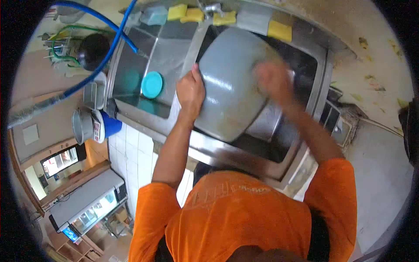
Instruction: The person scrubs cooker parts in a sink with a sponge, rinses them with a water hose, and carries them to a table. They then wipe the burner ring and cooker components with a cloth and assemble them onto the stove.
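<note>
Tilted over the right basin of a steel sink (305, 87) is a large grey tub (231, 83). Its broad face is wet and shiny, with brownish stains toward the right side. My left hand (191, 91) grips the tub's left edge, thumb pointing up along it. On the tub's right side is my right hand (274, 81), smeared by motion; whether its fingers hold anything cannot be made out. Part of a shiny metal surface (264, 122) shows under the tub inside the basin.
A turquoise bowl (152, 84) sits in the left basin. Yellow sponges (279, 30) and a tap (214, 8) line the back ledge. A blue hose (115, 50) crosses the upper left. Metal pots (82, 125) and a blue container (111, 124) stand left of the sink.
</note>
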Motion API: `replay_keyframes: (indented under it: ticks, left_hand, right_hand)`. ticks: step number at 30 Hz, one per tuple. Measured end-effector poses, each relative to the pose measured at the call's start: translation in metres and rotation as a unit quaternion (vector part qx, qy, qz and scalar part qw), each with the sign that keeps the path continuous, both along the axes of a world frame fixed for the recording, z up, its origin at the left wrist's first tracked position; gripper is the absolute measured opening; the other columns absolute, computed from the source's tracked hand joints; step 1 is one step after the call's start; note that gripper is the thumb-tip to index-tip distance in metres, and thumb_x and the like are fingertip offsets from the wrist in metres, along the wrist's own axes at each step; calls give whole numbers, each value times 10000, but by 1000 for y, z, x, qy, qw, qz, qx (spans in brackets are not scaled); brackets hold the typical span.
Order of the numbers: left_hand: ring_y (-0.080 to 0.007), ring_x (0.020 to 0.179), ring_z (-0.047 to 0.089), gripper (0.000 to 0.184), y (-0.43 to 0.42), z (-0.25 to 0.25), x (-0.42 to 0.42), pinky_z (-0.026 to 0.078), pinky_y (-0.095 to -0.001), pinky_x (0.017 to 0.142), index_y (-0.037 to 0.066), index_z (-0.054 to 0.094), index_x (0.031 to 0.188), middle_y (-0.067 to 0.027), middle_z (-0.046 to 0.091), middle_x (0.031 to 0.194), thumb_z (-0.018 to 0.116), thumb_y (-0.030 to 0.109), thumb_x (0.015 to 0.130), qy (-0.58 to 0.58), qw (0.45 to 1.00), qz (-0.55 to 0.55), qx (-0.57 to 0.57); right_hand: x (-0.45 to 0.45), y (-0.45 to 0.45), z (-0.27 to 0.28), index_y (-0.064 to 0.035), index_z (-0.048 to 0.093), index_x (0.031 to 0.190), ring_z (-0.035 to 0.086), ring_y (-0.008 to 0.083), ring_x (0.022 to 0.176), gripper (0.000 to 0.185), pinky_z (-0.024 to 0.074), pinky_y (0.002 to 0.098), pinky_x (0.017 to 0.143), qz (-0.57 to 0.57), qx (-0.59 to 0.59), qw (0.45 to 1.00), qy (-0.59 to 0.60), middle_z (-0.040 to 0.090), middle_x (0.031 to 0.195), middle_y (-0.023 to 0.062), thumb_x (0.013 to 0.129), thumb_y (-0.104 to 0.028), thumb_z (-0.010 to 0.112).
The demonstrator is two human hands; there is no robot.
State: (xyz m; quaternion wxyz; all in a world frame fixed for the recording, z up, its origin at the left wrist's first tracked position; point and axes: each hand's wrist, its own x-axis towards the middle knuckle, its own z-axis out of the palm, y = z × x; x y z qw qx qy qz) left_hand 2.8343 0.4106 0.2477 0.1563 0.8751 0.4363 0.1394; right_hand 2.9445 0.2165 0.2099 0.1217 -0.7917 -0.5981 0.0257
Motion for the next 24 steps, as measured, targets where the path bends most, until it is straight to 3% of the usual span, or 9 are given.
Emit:
replay_keyframes:
  ticks: [4, 8, 9, 11, 14, 15, 18, 22, 24]
  left_hand:
    - [-478, 725, 606, 603, 11, 7, 9, 467, -536, 684, -27, 666, 766, -292, 626, 761, 312, 396, 1008, -12, 1000, 16, -17]
    - [-480, 722, 607, 620, 7, 0, 2, 475, -531, 674, -27, 658, 755, -288, 626, 753, 304, 413, 1010, -16, 1000, -6, 7]
    - [-479, 722, 608, 618, 8, -2, -1, 474, -532, 676, -26, 662, 761, -289, 627, 756, 302, 410, 1010, -12, 1000, 1, -15]
    - [-498, 764, 590, 626, -1, 5, -8, 442, -531, 702, -52, 653, 793, -315, 609, 796, 317, 434, 1000, -27, 997, 2, -68]
    - [-496, 746, 590, 607, 7, -6, -11, 443, -529, 678, -48, 654, 788, -309, 610, 787, 335, 422, 1000, -10, 999, 2, -34]
    - [-491, 731, 593, 607, 8, -7, -12, 444, -526, 664, -50, 656, 796, -310, 608, 777, 339, 426, 1000, -48, 998, -2, -27]
    - [-463, 650, 606, 607, 11, -2, -11, 468, -510, 621, -29, 653, 713, -285, 613, 704, 332, 395, 1006, -45, 998, 13, -31]
    - [-457, 635, 602, 594, 9, -8, -14, 462, -505, 607, -33, 651, 727, -277, 612, 695, 333, 383, 1007, -39, 999, 5, -19]
    - [-457, 640, 604, 588, 20, -12, -8, 461, -509, 609, -34, 649, 728, -278, 614, 700, 336, 378, 1007, -67, 998, -3, 6]
  right_hand:
    - [7, 0, -12, -70, 671, 794, 632, 282, 861, 123, 463, 479, 853, -22, 233, 944, 233, 638, 763, 107, 842, -170, 618]
    - [5, 25, 5, -83, 670, 782, 626, 281, 943, 160, 421, 471, 915, 5, -24, 1000, 1, 624, 705, 100, 858, -210, 608]
    - [53, 25, 10, -79, 677, 827, 654, 271, 865, 173, 479, 432, 851, -147, 207, 958, 135, 646, 737, 90, 873, -224, 595]
    - [142, 26, -28, -68, 682, 876, 657, 248, 806, 170, 508, 367, 786, -254, 128, 909, 305, 663, 814, 89, 894, -206, 584]
    - [146, 19, -43, -71, 704, 920, 659, 270, 809, 181, 512, 364, 750, -251, 152, 910, 294, 687, 895, 107, 900, -209, 589]
    - [128, 21, -37, -88, 703, 892, 660, 241, 812, 154, 512, 365, 751, -166, 234, 901, 325, 685, 889, 101, 888, -206, 603]
    - [81, 32, 17, -84, 700, 866, 663, 210, 814, 146, 512, 359, 749, 17, 157, 969, 191, 690, 894, 90, 875, -196, 606]
    - [171, 58, -45, -81, 692, 830, 651, 240, 781, 114, 514, 374, 716, -236, 101, 895, 366, 674, 841, 90, 850, -168, 621]
    - [122, 65, -9, -91, 693, 853, 654, 247, 764, 108, 517, 371, 698, -158, 179, 868, 436, 676, 830, 97, 846, -183, 637]
